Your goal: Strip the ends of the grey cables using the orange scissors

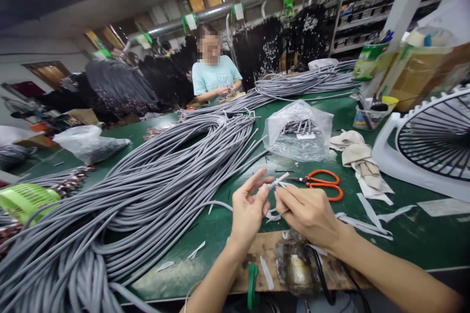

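Note:
My left hand (248,208) pinches the end of a grey cable (220,203) between thumb and fingers, just above the front of the table. The cable's pale, stripped tip (282,178) points up and to the right. My right hand (310,212) is closed close beside that tip, its thumb and forefinger pressed together; what they pinch is too small to make out. Just beyond my right hand lie scissors (325,183) with orange handles. A large bundle of grey cables (154,176) spreads over the table to the left.
A clear plastic bag (299,129) of short grey pieces lies beyond my hands. At right are a crumpled cloth (362,159), white strips (369,212) and a fan (436,137). A wooden board (264,247) bears a metal device (299,266). Across the table sits another person (216,76).

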A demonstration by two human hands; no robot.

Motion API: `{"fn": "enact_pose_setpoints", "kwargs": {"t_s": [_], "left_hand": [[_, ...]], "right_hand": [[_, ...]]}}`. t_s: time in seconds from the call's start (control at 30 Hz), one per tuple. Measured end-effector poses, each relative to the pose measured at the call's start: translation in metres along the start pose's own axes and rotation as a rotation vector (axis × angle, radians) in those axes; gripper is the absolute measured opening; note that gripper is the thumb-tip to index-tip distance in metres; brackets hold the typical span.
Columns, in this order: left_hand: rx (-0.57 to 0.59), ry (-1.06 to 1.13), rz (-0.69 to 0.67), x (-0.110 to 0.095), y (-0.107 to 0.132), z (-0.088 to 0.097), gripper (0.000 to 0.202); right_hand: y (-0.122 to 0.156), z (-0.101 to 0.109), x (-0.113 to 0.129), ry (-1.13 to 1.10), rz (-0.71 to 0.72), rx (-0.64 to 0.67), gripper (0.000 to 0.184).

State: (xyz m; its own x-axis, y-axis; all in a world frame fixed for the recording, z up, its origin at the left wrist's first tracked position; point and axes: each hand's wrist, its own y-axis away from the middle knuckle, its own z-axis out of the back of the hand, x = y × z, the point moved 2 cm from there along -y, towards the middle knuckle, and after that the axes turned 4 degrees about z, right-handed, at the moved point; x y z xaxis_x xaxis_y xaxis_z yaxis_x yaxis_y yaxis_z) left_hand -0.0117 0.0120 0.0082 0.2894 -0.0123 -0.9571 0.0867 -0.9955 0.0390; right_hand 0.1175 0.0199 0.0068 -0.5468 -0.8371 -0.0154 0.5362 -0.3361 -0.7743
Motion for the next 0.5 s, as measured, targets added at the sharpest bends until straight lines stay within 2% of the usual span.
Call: {"fn": "enact_pose_setpoints", "kwargs": {"t_s": [0.13,0.27,0.33,0.43,0.5], "left_hand": [[0.228,0.151,0.198,-0.006,0.001,0.004,0.045],[0.326,0.161,0.240,-0.008,0.003,0.007,0.033],[0.350,0.140,0.234,-0.006,0.004,0.006,0.031],[0.384,0.029,0.228,-0.003,0.007,0.004,0.032],[0.398,-0.125,0.171,-0.003,0.010,0.002,0.033]], "right_hand": [[-0.003,0.000,0.004,-0.041,0.028,0.002,0.024],[-0.006,0.008,0.002,-0.193,0.004,-0.023,0.020],[-0.007,0.016,-0.002,-0.335,-0.094,-0.076,0.020],[-0.009,0.025,-0.010,-0.502,-0.378,-0.177,0.010],[-0.011,0.025,-0.015,-0.610,-0.523,-0.147,0.009]]}}
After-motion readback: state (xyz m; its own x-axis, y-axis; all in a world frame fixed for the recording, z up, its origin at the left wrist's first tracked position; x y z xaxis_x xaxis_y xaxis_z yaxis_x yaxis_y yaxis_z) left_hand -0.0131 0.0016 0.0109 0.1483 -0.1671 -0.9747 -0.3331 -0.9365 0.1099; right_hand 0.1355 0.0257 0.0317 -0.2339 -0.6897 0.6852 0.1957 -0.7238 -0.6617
